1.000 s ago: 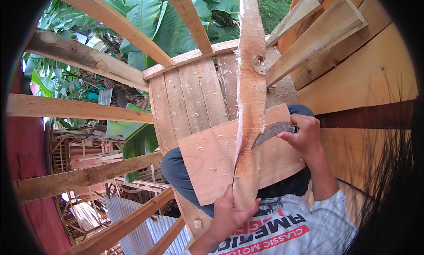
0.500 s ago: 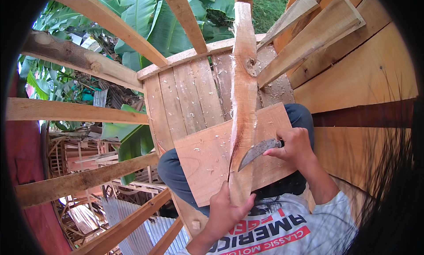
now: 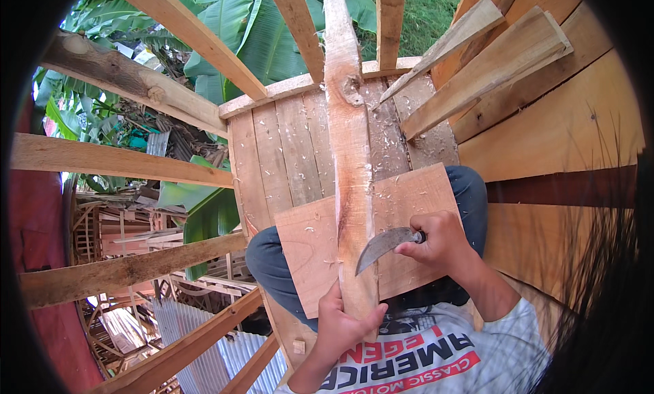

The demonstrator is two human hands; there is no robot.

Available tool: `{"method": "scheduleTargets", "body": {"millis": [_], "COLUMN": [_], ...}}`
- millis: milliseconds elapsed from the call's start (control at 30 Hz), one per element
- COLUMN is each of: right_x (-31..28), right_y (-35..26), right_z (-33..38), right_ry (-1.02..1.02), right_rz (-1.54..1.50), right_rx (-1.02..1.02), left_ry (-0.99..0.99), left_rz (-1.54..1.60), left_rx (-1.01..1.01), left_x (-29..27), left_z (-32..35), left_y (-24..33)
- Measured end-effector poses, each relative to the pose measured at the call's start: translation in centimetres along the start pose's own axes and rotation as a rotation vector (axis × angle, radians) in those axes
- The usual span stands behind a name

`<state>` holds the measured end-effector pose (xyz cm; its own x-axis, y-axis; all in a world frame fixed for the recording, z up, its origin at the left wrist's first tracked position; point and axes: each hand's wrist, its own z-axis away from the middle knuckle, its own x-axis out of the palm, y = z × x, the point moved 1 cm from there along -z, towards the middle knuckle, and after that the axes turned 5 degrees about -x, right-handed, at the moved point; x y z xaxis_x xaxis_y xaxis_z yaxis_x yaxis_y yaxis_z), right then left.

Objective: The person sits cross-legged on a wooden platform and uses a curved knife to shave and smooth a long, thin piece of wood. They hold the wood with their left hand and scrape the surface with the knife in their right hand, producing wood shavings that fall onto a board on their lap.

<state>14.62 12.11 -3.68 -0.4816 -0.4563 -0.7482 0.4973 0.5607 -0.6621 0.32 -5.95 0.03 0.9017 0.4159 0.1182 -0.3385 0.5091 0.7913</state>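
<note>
My left hand (image 3: 346, 320) is closed round the near end of a long rough wooden plank (image 3: 353, 169), which points away from me. A knot and a ragged edge show toward its far end, and a reddish-brown streak marks its near half. In my right hand (image 3: 439, 240) is the dark handle of a knife with a curved blade (image 3: 387, 245). The blade's tip lies over the plank's right side, just ahead of my left hand; whether it touches cannot be made out. Under the plank, a flat board (image 3: 415, 203) rests across my legs, with shavings on it.
I sit on a slatted wooden floor (image 3: 286, 148) strewn with shavings. Wooden posts and rails (image 3: 122, 161) stand along the left and far sides. Loose timber pieces (image 3: 490, 73) lean at the far right, beside a plank wall (image 3: 558, 121). Banana leaves (image 3: 252, 46) hang beyond the rails.
The plank's far end has swung left, and its broad face is turned more upward. My right hand and the knife have shifted slightly left. Both hands keep their hold.
</note>
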Motion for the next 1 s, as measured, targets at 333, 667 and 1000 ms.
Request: {"method": "scheduleTargets", "body": {"millis": [333,667,1000], "right_x": [0.0,-2.8,-3.1], "right_y": [4.8,6.0,2.3], "right_z": [-2.5,0.5,-3.1], "right_ry": [0.253,0.291,0.334], "right_rz": [0.204,-0.203,0.259], "right_rx": [0.031,0.252,-0.175], "left_ry": [-0.088,-0.105,-0.193], "left_rz": [-0.086,-0.037,-0.067], "left_rx": [-0.091,-0.114,-0.087], "left_x": [1.3,0.4,2.1], "left_z": [1.1,0.9,1.0], "left_y": [-0.1,0.1,1.2]}}
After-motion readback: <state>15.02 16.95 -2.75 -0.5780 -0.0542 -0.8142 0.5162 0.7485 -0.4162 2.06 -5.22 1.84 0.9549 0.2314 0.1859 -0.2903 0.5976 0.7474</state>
